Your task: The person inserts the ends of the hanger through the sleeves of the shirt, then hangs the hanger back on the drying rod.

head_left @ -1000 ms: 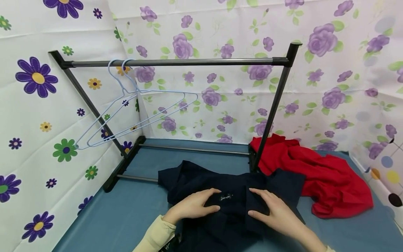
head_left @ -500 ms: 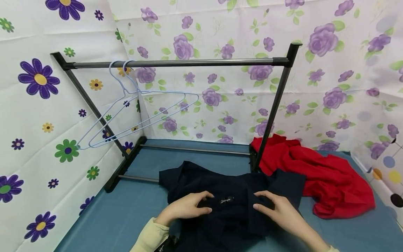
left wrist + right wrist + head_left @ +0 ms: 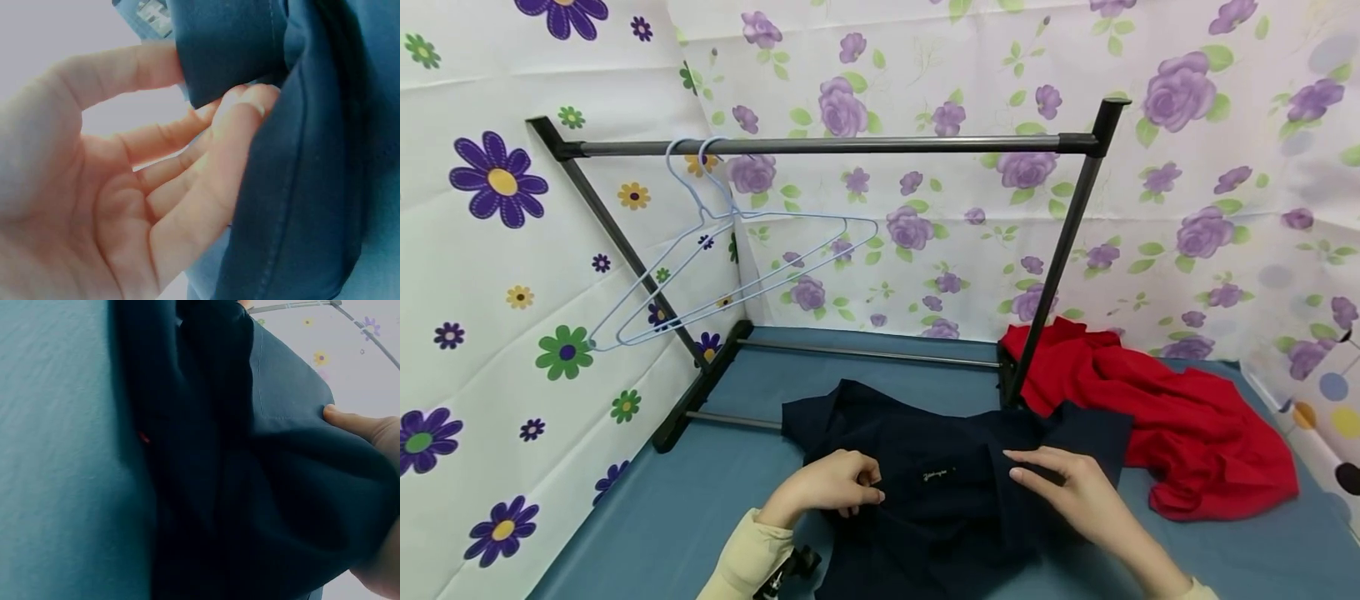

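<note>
A navy shirt (image 3: 917,533) lies rumpled on the table, one short sleeve out to each side and small pale lettering (image 3: 936,475) near its middle. Left of the lettering, my left hand (image 3: 823,487) pinches the shirt; in the left wrist view, a cloth corner (image 3: 219,56) sits between thumb and curled fingers. On the other side my right hand (image 3: 1078,492) holds a folded edge between thumb and forefinger. The right wrist view shows that thumb (image 3: 350,422) against the cloth, with the other fingers hidden behind it.
Behind the shirt stands a dark metal rack (image 3: 865,145), its right foot close to the cloth. Two light blue hangers (image 3: 737,287) hang on its left half. A crumpled red garment (image 3: 1172,425) lies at the right on the blue tabletop (image 3: 647,533). Patterned sheets close off the left and back.
My left hand has slid left, away from the lettering, and its fingers have curled in. The right hand has moved slightly right. Hangers and red garment are as before.
</note>
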